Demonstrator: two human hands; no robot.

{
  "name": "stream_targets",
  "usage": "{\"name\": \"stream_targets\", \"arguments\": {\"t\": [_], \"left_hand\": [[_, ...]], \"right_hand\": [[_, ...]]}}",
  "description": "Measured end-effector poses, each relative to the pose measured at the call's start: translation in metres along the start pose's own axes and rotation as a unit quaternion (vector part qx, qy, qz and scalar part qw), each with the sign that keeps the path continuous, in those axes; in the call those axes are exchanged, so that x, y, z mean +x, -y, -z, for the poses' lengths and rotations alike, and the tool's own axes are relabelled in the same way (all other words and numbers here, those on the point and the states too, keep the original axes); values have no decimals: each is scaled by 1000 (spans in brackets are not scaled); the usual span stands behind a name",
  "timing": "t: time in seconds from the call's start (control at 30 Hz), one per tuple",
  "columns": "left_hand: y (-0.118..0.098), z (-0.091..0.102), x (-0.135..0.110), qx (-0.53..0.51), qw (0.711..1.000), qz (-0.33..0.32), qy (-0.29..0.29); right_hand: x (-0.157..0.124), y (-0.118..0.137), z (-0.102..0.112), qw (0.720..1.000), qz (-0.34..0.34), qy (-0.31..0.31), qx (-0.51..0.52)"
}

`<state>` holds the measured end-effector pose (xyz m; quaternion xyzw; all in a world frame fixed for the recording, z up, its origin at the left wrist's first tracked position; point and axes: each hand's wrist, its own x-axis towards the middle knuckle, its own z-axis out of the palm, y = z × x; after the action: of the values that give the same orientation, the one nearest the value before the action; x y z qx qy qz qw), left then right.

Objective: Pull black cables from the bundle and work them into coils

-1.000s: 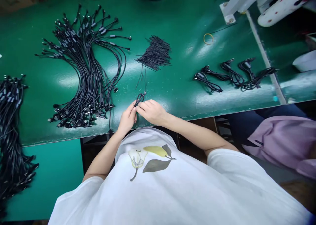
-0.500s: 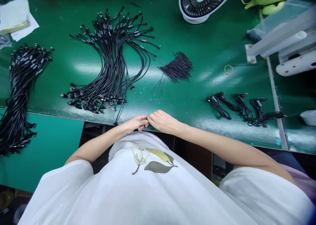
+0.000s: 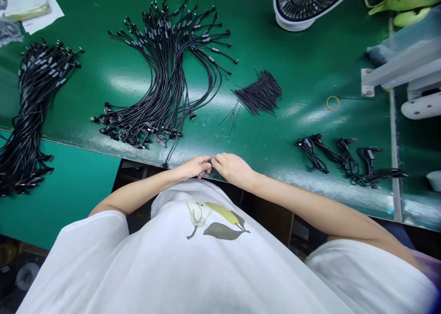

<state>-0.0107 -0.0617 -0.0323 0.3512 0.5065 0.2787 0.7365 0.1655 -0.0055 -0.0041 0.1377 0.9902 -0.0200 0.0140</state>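
At the front edge of the green table, my left hand (image 3: 197, 167) and my right hand (image 3: 233, 168) meet fingertip to fingertip. Both are closed in a pinch. Something small and dark shows between the fingers, mostly hidden, and I cannot make out what it is. Beyond my hands lies a spread bunch of black cables (image 3: 168, 70), its plug ends toward me and one cable hanging near the table edge by my left wrist. To the right of it sits a pile of short black ties (image 3: 263, 93), with a few loose strands beside it.
Another bundle of black cables (image 3: 37, 98) lies at the left. Several coiled cables (image 3: 347, 160) rest at the right, below a yellow ring (image 3: 332, 103). A white fan (image 3: 296, 25) stands at the back, and a white metal frame (image 3: 396, 72) juts in from the right.
The view has shifted, so the back items sit higher and farther right. My hands stay together at the table edge, their fingers slightly moved, with a dark bit now showing between them.
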Motion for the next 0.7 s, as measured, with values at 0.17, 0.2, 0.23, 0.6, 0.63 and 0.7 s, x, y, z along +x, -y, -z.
{"name": "stream_targets", "arguments": {"t": [0.17,0.2,0.23,0.6,0.63,0.7], "left_hand": [[-2,-10,2,-66,996,13,-61],[-2,-12,3,-77,994,9,-72],[-3,-14,4,-88,993,2,-83],[-28,-2,15,-166,947,-178,-209],[-30,0,11,-100,949,-214,-211],[-30,1,3,66,940,-265,-203]], "right_hand": [[3,4,4,999,6,4,-32],[4,3,4,999,-1,12,-30],[5,2,4,999,-12,19,-23],[32,-4,-23,851,-299,-190,387],[33,-8,-26,811,-319,-196,449],[32,-18,-29,747,-344,-183,539]]}}
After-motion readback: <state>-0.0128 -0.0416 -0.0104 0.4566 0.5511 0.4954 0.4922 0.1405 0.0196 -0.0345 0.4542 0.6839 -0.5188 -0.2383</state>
